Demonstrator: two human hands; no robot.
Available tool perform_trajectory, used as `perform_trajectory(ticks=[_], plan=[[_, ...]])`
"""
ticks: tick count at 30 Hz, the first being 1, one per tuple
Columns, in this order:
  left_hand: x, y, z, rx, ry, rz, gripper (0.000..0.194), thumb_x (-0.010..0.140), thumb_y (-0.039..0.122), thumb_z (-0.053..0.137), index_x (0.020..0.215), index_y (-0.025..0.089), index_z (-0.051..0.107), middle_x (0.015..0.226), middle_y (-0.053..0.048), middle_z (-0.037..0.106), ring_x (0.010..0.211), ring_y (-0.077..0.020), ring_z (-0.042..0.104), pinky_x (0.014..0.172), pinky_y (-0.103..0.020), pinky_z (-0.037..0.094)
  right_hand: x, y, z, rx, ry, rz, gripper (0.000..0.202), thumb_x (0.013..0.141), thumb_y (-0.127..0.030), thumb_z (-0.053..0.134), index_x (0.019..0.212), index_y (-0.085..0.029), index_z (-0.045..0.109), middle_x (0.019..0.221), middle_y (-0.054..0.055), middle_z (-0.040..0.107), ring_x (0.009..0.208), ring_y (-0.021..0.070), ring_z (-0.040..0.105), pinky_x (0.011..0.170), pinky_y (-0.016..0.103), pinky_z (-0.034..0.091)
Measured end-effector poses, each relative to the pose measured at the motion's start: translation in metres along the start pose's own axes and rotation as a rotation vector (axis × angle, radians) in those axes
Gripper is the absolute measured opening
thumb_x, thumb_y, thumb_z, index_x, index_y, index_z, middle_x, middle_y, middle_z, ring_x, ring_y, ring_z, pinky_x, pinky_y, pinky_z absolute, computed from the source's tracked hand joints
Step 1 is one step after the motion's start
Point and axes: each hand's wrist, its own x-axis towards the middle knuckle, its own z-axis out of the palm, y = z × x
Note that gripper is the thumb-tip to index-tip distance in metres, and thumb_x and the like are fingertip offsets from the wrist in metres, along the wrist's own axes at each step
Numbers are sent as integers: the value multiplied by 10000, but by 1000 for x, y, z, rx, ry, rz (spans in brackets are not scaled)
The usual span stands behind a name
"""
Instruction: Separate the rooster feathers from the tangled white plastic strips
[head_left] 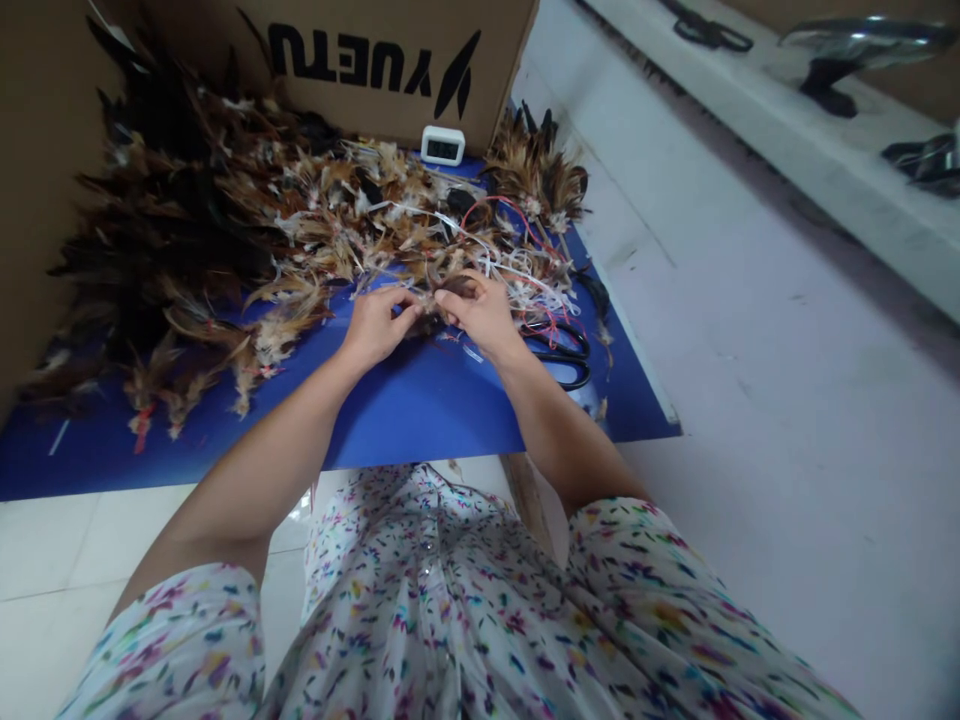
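Close together over the blue tabletop (427,420), both my hands pinch a small bunch of brown feathers (429,312). My left hand (379,325) grips its left side between thumb and fingertips. On the other side, my right hand (480,312) has its fingers closed on the same bunch. A large heap of brown and black feathers (315,215) spreads behind and to the left of my hands. White and red strings (532,280) lie tangled just beyond my right hand. Black-handled scissors (566,355) rest beside my right wrist, their blades hidden.
A cardboard box (360,70) with black lettering stands at the back, and a small white digital clock (442,146) sits before it. Another feather bundle (540,170) lies at the back right. The table's right edge borders a pale wall (750,330) with a ledge.
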Motion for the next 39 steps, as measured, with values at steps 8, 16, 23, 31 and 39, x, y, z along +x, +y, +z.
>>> perform_trajectory(ticks=[8,16,23,31,39], plan=[[1,-1,1,-267,53,-181,141,801,313,676,737,190,701,515,40,560,429,-91,468,506,-226,395,0,0,-5,33,-42,-24,287,757,-384,782,832,-226,554,603,-72,527,515,71,464,537,241,423],[5,-2,-1,-513,175,-314,178,760,312,743,701,180,640,586,37,561,419,-55,412,429,-212,319,3,0,-7,20,10,-7,263,711,-312,769,874,-218,586,641,-59,591,520,79,490,527,249,439],[9,-1,-4,-646,220,-428,255,783,309,764,674,187,568,583,46,513,391,-32,360,380,-209,256,7,5,-10,14,62,10,211,686,-214,708,844,-207,568,671,-52,597,541,71,506,528,233,430],[13,-29,-13,-693,225,-386,300,867,505,686,782,236,586,638,22,566,430,-57,411,384,-233,282,10,11,-14,-154,85,-48,119,745,-208,659,833,-205,580,669,-50,578,591,89,525,601,253,455],[12,-15,-12,-894,279,-511,204,837,352,767,795,212,624,654,37,584,428,-25,406,362,-180,281,-2,6,-14,-721,50,-378,155,884,-194,571,996,-215,675,1026,76,675,963,220,616,893,406,516]])
